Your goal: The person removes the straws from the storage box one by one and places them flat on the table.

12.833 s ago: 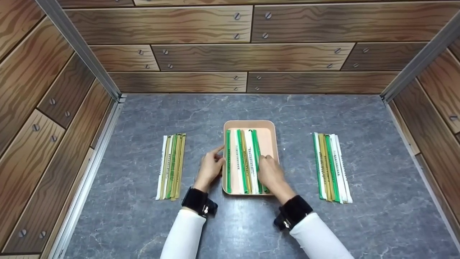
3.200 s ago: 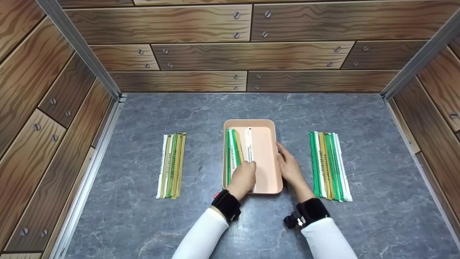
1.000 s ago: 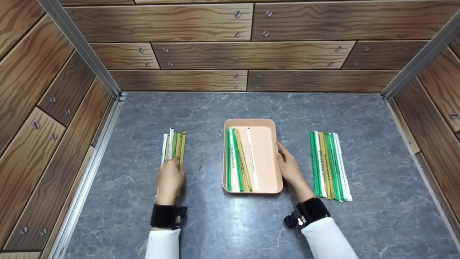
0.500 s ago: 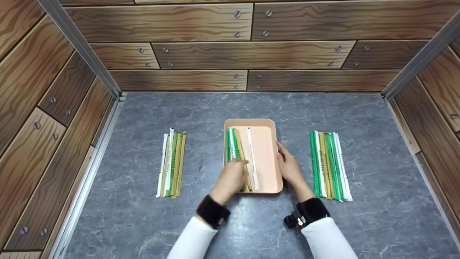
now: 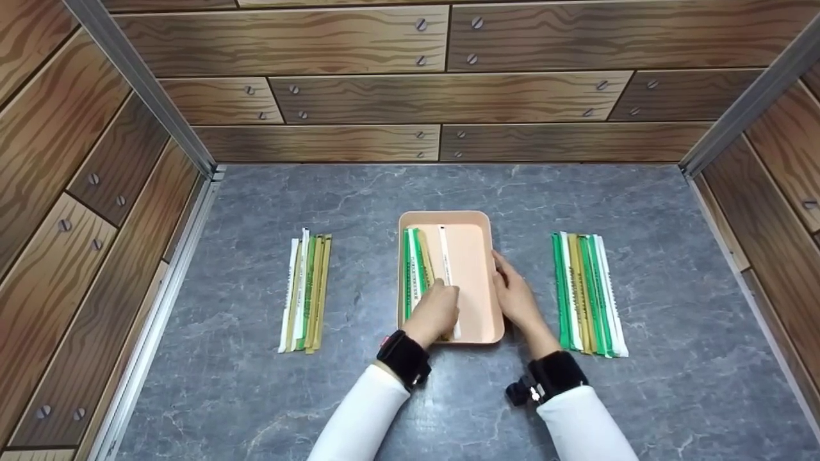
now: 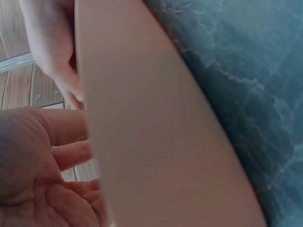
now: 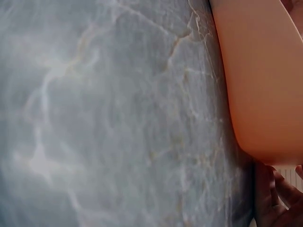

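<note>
A pink tray [image 5: 475, 256] stands mid-table with slim wrapped straws in it. Green straws [image 5: 407, 269], white and gold ones bunch along its left side, and a single white straw [image 5: 444, 246] slants near the middle. My left hand [image 5: 434, 312] reaches over the near left part of the tray, fingers bent down with the tips right at the white straw. I cannot tell whether they pinch it, since the tray wall [image 6: 137, 123] hides the fingertips in the left wrist view. My right hand [image 5: 517, 301] rests its fingers along the tray's right outer side.
On the grey marbled table lie two rows of wrapped straws: a left row [image 5: 307, 294] and a right row [image 5: 586, 294], both green, white and gold. One white straw in the left row sticks out farther back. Wood-patterned walls [image 5: 365, 96] enclose the back and sides.
Early on, my right hand worked inside the tray and the left braced it; those roles have swapped. The right row has gained a green straw. My left hand has moved from the left row to the tray.
</note>
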{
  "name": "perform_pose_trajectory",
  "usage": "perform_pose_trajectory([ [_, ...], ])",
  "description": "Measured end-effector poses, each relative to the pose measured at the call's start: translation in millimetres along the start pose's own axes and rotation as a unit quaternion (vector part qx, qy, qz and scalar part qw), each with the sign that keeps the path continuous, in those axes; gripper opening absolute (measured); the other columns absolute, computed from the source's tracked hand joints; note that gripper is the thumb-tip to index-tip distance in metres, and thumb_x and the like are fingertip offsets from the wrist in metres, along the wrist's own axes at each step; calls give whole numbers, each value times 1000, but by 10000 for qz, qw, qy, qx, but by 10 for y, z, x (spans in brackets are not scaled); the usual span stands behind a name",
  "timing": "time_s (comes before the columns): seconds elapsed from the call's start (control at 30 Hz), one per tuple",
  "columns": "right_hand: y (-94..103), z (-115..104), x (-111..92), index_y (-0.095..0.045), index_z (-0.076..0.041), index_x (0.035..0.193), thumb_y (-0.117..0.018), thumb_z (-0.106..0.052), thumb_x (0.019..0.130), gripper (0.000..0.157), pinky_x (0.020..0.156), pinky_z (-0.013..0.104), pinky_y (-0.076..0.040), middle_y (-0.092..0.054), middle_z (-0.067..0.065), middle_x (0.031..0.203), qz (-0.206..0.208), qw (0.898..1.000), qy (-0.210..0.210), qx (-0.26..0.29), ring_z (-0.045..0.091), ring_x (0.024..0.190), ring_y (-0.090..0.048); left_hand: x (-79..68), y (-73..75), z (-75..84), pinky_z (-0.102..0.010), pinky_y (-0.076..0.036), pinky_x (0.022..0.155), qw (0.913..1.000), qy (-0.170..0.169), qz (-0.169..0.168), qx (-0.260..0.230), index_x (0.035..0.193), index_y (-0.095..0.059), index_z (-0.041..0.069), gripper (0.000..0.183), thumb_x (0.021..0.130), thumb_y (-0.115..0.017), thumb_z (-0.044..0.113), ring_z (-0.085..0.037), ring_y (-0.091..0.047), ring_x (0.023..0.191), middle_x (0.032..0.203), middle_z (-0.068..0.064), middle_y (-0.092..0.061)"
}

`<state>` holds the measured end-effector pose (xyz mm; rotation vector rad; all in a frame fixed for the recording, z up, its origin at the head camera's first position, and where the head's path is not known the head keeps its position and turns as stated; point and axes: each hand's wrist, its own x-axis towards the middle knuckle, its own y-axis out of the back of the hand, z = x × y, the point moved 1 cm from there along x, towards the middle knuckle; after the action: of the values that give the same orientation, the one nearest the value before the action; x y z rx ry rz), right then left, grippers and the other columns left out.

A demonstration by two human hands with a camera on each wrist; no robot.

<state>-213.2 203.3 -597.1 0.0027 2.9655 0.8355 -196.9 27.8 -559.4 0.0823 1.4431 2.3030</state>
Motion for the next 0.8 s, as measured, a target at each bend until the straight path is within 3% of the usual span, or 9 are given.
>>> perform_pose_trajectory([
  [0.27, 0, -1, 4, -33, -10, 154, -42, -15, 105, 49, 101, 51, -42, -46, 23, 144, -55, 10000, -20, 21, 39, 125, -49, 101, -99, 35, -33, -56, 61, 9957, 16, 618, 693, 91, -71, -3, 11, 84, -64, -6, -24, -65, 71, 87, -16, -61],
  [0.53, -13, -15, -2, -36, -11, 153, -43, -13, 105, 48, 94, 48, -46, -51, 22, 139, 17, 9998, -45, 171, 35, 115, -57, 120, -134, 83, -35, -55, 53, 9911, 163, 750, 1086, 99, -66, 2, 12, 88, -66, 1, -28, -67, 68, 84, -16, -67],
  [0.7, -12, -6, 9, -37, -10, 152, -43, -11, 104, 48, 95, 48, -46, -52, 24, 138, 55, 9999, -44, 149, 36, 115, -57, 105, -129, 93, -35, -53, 48, 9914, 213, 803, 1009, 111, -60, 6, 26, 87, -65, 1, -27, -67, 66, 82, -13, -68],
  [0.8, -7, -1, 12, -37, -10, 152, -43, -12, 105, 48, 95, 48, -46, -52, 24, 137, 75, 9999, -48, 125, 36, 114, -57, 91, -88, 100, -36, -53, 50, 9940, 298, 718, 770, 110, -59, 5, 30, 82, -68, 0, -28, -67, 69, 84, -13, -68],
])
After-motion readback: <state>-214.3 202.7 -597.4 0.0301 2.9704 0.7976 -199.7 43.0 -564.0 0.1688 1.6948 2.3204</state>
